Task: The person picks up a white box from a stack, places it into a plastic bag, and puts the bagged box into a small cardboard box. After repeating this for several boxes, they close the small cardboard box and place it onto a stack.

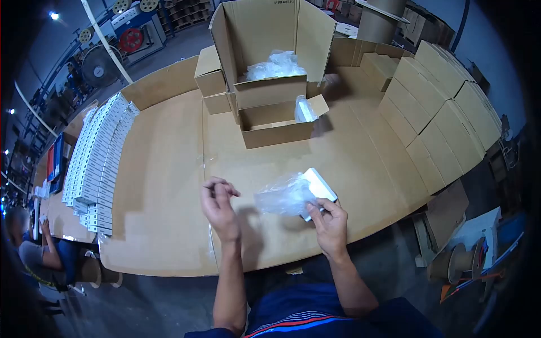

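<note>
Currently, bench: brown cardboard-covered bench, with the person at its near edge.
Right edge: block of closed brown cardboard boxes, stacked.
Far edge: tall brown cardboard carton, flaps raised, containing a heap of clear plastic film.
Left edge: long stacked rows of small white boxes.
Centre, toward far edge: low brown cardboard carton, uncovered, in front of the tall carton; a film-wrapped white item leans at its right end.
Left hand: left hand near the bag, touching neither bag nor box; fingers half curled, nothing visible in the grasp.
Right hand: right hand clamped, thumb against fingers, on the near end of the box and film.
Bag: clear, thin plastic bag, extending left from the box.
Box: flat white box, above the bench between centre and near edge; whether it sits inside the bag cannot be determined.
Step in hand: apparently, bagging the box.
Next move requirement: probably a steady right grip and left-hand control of the loose film.
</note>
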The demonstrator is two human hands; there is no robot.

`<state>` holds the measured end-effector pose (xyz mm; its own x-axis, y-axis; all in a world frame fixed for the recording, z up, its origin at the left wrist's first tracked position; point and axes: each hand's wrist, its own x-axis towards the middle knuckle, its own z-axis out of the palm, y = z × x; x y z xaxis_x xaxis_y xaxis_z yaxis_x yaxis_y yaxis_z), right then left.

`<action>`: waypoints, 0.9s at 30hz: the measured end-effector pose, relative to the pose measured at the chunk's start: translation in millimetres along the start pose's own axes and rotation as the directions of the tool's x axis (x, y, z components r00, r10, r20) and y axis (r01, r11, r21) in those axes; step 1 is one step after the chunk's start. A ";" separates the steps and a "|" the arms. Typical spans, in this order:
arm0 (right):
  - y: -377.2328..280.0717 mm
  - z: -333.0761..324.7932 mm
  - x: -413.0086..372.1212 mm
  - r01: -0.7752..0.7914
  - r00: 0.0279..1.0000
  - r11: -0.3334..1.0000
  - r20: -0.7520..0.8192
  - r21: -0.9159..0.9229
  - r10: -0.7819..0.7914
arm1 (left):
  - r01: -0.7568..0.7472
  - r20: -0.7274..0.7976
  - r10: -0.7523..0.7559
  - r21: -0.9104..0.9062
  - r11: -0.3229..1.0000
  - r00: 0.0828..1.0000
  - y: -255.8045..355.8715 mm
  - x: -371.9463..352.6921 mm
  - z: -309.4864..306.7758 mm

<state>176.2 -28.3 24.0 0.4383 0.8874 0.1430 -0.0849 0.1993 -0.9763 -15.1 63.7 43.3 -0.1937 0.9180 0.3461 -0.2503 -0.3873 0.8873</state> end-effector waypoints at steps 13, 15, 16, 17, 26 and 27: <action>14.7 1.4 -20.4 -0.154 0.978 0.963 0.172 0.222 0.116 | 0.337 0.346 -0.318 0.005 0.942 0.883 -7.5 -69.1 9.0; 18.3 -2.5 -18.9 -0.232 0.963 0.940 0.193 0.250 0.187 | 0.366 0.391 -0.411 0.187 0.912 0.824 -2.5 -65.2 2.0; 20.3 -3.1 -17.7 -0.238 0.962 0.933 0.197 0.269 0.188 | 0.371 0.406 -0.457 0.275 0.887 0.791 -1.6 -64.0 0.5; 22.6 -3.4 -16.8 -0.244 0.960 0.926 0.203 0.288 0.190 | 0.366 0.364 -0.418 0.205 0.908 0.832 -3.9 -64.0 2.8; 26.7 -7.9 -16.9 -0.076 0.992 0.955 0.114 0.286 0.045 | 0.455 0.238 -0.432 -0.049 0.889 0.870 -21.1 -66.7 -11.5; 27.6 -9.3 -16.0 -0.045 0.995 0.969 0.099 0.243 0.022 | 0.460 0.249 -0.440 -0.026 0.887 0.863 -21.6 -66.6 -13.1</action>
<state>175.1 -40.9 -6.7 0.3460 0.9281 0.1372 -0.3194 0.2540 -0.9129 -9.2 9.8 -2.9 0.1793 0.9837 -0.0162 -0.3363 0.0767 0.9386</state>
